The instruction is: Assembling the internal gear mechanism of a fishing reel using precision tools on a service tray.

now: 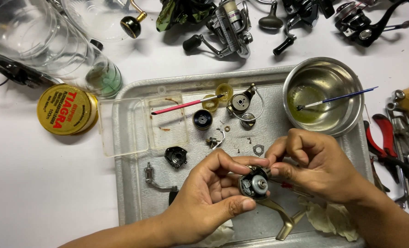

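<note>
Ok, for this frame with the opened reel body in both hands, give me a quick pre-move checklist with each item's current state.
1. Left hand has a firm hold on the reel body: ok, thumb and fingers wrap it.
2. Right hand at the body's upper edge: ok; what its fingertips pinch, cannot tell.
3. Work held above the metal tray: ok.
4. Loose small parts lie on the tray: ok.
5. Blue brush rests in the steel bowl: ok.
6. Red pliers lie off the tray, beside the right hand: ok.
</note>
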